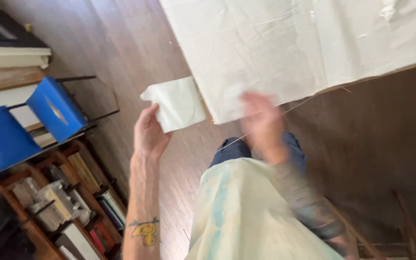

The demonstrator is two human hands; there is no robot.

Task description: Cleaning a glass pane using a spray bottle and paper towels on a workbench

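At the near edge of the counter [246,103], which is draped w/ a big off-white cloth [290,43], the left hand [149,132] holds a small white folded sheet [176,103], prob. paper or thin fabric.

Risks, as I judge them: the grip on the sheet looks light and sits only at its lower-left corner, so the sheet could slip or tear there if tugged. The right hand [262,126] is heavily motion-blurred, i.e. moving fast right beside the cloth edge; a quick swipe could drag the cloth off the counter or snag the thin thread [266,123] running across below the hem. Loose hem overhang adds to that.

Position: the sheet sticks up and to the right from the left fingers [146,114], thumb side against its lower edge; its right edge touches or overlaps the cloth's corner, can't tell which. Left fingers are closed on the sheet. Right fingers: too blurred, can't tell if apart or together; they sit in front of the cloth's lower edge, contact unclear.

Wood floor [121,48] below; blue chair [56,108] and bookshelf [73,202] well off to the left.
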